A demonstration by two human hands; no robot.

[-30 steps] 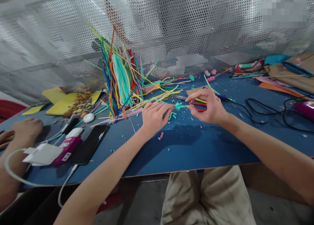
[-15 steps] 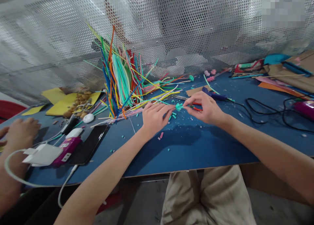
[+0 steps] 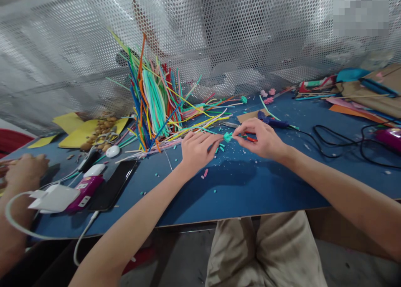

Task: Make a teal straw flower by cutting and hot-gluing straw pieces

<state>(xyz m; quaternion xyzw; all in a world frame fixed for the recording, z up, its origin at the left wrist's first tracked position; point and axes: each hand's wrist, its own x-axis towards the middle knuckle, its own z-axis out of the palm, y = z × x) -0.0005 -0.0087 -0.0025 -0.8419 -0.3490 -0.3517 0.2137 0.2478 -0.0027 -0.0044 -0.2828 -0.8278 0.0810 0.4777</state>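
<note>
Between my fingertips is a small teal pipe-cleaner flower [image 3: 227, 137], held just above the blue table [image 3: 194, 203]. My left hand [image 3: 198, 150] pinches it from the left, thumb and fingers pressed together. From the right, my right hand [image 3: 258, 137] grips its edge between thumb and forefinger. Partly hidden behind my right hand are pliers [image 3: 231, 124] with red handles. Short teal clippings lie under the flower, and a pink scrap [image 3: 206, 172] lies nearer the front edge.
Bundled pipe cleaners [image 3: 155, 99] stand at the back left. A phone [image 3: 115, 182], a purple power strip [image 3: 86, 191] and white chargers lie left, beside a co-worker's hand [image 3: 26, 170]. Right of my hands are a blue glue gun [image 3: 272, 120] and its black cable [image 3: 326, 143]. Pink flowers [image 3: 268, 100] sit behind.
My right hand has shifted very slightly at the flower's edge. The co-worker's hand at the far left has moved a little. My left hand stays in place.
</note>
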